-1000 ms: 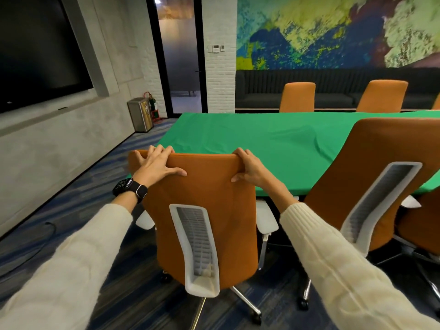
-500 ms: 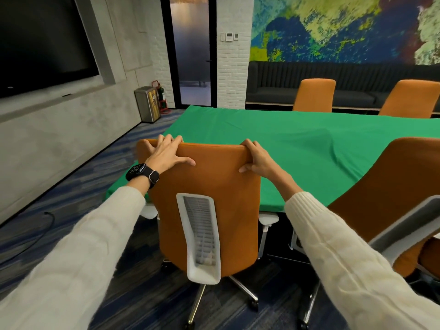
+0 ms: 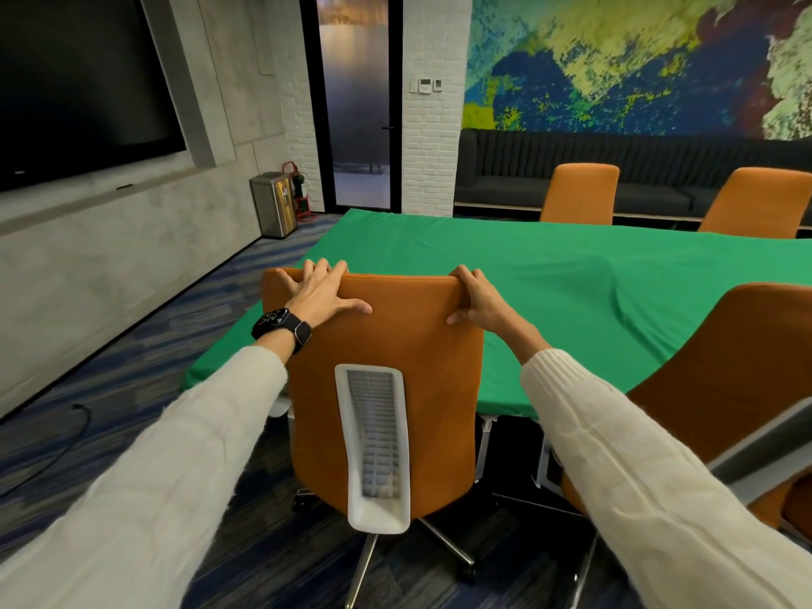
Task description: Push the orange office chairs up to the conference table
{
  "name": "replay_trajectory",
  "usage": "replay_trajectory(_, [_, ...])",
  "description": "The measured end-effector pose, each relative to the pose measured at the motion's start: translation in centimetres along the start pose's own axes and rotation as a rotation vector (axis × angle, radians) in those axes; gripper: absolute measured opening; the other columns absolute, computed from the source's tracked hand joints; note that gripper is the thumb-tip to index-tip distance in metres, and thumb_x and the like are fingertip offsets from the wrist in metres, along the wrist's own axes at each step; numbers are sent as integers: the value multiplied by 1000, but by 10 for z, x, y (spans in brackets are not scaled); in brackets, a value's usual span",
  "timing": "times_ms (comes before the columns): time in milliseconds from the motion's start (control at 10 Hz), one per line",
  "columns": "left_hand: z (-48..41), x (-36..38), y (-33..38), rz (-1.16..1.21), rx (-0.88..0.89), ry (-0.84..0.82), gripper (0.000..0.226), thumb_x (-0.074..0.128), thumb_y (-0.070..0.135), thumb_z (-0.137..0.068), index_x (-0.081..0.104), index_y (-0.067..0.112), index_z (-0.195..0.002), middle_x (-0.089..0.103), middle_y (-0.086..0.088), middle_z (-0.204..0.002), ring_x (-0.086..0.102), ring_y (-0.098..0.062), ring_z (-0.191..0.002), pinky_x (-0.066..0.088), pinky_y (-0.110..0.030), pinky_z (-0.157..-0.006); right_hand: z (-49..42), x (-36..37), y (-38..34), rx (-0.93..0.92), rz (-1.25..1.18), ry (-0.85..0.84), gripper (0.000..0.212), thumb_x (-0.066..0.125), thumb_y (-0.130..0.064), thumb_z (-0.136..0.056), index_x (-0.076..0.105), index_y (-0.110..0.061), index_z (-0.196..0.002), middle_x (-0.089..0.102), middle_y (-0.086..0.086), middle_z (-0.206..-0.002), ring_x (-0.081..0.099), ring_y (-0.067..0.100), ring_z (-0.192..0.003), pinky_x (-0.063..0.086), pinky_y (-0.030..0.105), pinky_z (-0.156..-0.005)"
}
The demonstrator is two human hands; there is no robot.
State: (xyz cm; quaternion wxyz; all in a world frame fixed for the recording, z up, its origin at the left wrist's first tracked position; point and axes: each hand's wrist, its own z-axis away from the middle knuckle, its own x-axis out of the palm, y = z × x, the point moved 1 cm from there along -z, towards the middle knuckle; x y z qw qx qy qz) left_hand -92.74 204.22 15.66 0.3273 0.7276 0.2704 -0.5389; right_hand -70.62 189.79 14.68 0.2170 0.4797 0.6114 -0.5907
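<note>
While fingers (image 3: pixel 323 274) seemingly curl over it, chair (image 3: pixel 395 345) meets table (image 3: pixel 527 274).

Both my arms in cream cable-knit sweater sleeves (image 3: pixel 167 468), chunky twisted pattern, ribbed cuffs pulled short of wrists. Right sleeve (image 3: pixel 624 468) same knit, cuff ribbing plain to see. Left wrist: black smartwatch (image 3: pixel 281 323), dark rounded-rectangle face lit with small markings, black band. Hands bare, no rings seen.
</note>
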Motion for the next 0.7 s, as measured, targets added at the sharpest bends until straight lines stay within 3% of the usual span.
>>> replay_trajectory(500, [-13, -2, -1, 9, 1, -38, 86, 56, 70, -68, 34, 19, -133, 35, -15, -143, 22, -35, -136, 0, -74, -105, -10, 3, 4, -26, 18, -6, 64, 78, -12, -69, 39, -12, -120, 43, 19, -108, 43, 33, -96, 43, 49, -87])
replay_trajectory(600, [-6, -2, 1, 65, 12, -10, 90, 56, 68, -70, 23, 23, -140, 22, -15, -151, 11, -35, -141, -5, -72, -106, -5, 3, 4, -28, 24, -31, 67, 76, -14, -71, 37, -13, -125, 43, 21, -113, 41, 35, -102, 41, 50, -90])
replay_trajectory(700, [43, 23, -10, 312, -19, 218, 101, 57, 60, -76, -9, 29, -145, -13, -13, -157, -15, -29, -144, -9, -61, -110, 17, -5, 20, -19, 39, 94, 69, 72, -11, -76, 35, -11, -134, 44, 24, -124, 40, 36, -116, 35, 44, -97])
